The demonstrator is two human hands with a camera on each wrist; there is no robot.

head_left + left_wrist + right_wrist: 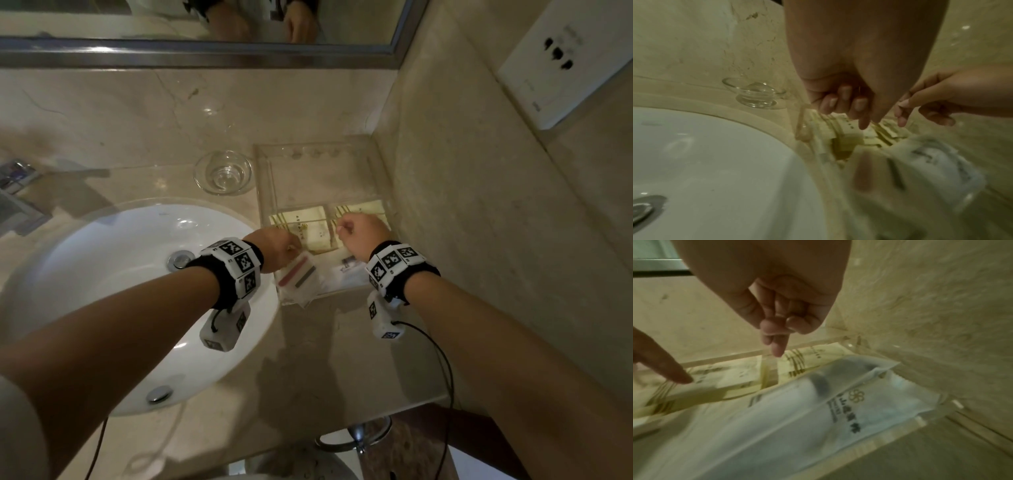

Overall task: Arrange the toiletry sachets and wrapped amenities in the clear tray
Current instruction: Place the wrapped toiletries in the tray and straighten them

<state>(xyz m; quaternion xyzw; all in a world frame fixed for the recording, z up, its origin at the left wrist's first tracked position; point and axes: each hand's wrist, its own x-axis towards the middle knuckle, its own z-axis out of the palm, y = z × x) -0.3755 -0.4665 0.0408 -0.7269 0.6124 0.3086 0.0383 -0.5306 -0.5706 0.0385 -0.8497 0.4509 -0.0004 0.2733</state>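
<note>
A clear acrylic tray (265, 178) stands in the counter's right corner against the wall. Cream sachets (310, 224) fill its two middle compartments. In the front compartment lie a clear packet (297, 275) with a pink and a dark strip, and a white wrapped amenity (349, 274). My left hand (291, 245) hovers over the left sachets (846, 134), fingers curled, thumb and forefinger tips down on the top sachet. My right hand (342, 228) is curled too. In the right wrist view its forefinger (778, 352) points down at the divider (769, 369) beside the right sachets (797, 363). Neither hand visibly holds anything.
A small glass dish (223, 173) sits left of the tray. The white basin (137, 291) lies to the left, with the tap (17, 192) at the far left. A marble wall (479, 205) with a socket (561, 58) bounds the right. A mirror (205, 51) runs behind.
</note>
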